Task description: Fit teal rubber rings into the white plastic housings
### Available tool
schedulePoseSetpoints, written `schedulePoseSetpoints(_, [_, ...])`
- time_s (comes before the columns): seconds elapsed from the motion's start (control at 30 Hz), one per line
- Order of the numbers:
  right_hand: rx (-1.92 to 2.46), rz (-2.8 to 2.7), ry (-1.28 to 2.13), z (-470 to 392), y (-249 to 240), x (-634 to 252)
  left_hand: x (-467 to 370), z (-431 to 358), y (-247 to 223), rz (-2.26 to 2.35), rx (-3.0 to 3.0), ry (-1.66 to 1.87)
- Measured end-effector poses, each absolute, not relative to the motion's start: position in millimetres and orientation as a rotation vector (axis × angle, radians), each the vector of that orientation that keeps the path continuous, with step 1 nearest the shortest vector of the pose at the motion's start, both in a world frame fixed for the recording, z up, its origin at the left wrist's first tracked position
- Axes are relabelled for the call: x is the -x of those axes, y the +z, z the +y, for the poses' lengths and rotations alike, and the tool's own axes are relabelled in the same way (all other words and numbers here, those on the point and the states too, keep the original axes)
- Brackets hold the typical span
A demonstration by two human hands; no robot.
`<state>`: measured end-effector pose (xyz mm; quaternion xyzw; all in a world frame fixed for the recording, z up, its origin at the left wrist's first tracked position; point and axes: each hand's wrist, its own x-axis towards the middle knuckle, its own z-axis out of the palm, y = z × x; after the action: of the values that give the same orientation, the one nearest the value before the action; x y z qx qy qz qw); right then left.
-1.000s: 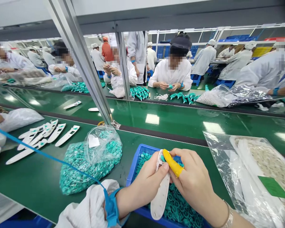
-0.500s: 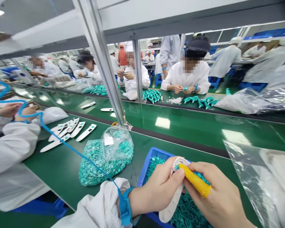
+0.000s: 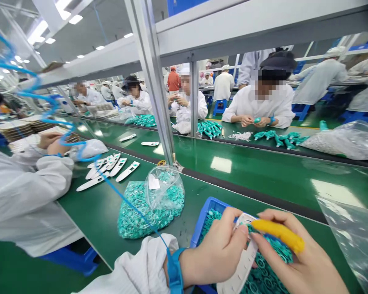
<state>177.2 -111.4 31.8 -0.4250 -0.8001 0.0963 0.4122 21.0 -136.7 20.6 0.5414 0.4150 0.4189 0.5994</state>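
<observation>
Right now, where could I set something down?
A narrow bare patch lies between the bag of teal rings and blue bin; another, behind the bin before the black edging. Crowded: under the hands and around the white casings.

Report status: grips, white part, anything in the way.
Left grip holding white part, tilted, over blue bin. Right grip at its upper end, yellow finger cover on. Blue cord off to the left, clear of part.

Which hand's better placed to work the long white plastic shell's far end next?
Probably the right hand: its yellow-covered finger is at that end, while the left hand holds the shell.
</observation>
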Motion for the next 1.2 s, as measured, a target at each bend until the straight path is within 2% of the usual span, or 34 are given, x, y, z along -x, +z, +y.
schedulePoseSetpoints(0.13, [1.028, -1.896, 0.795, -125, 35, -171, -21, -141, 19, 1.013, -1.328, 1.041])
schedulePoseSetpoints(0.23, [1.028, -1.864, 0.978, -129, 37, -170, -20, -142, 16, 1.065, -1.406, 1.007])
schedulePoseSetpoints(0.47, [1.210, -1.852, 0.886, -128, 36, -169, -21, -147, 10, 1.139, -1.587, 1.052])
schedulePoseSetpoints(1.07, [1.096, -1.795, 0.853, -133, 21, -168, -20, -144, 5, 1.071, -1.544, 1.108])
schedulePoseSetpoints(1.2, [1.051, -1.770, 0.970, -132, 21, -167, -20, -144, 4, 1.071, -1.545, 1.117])
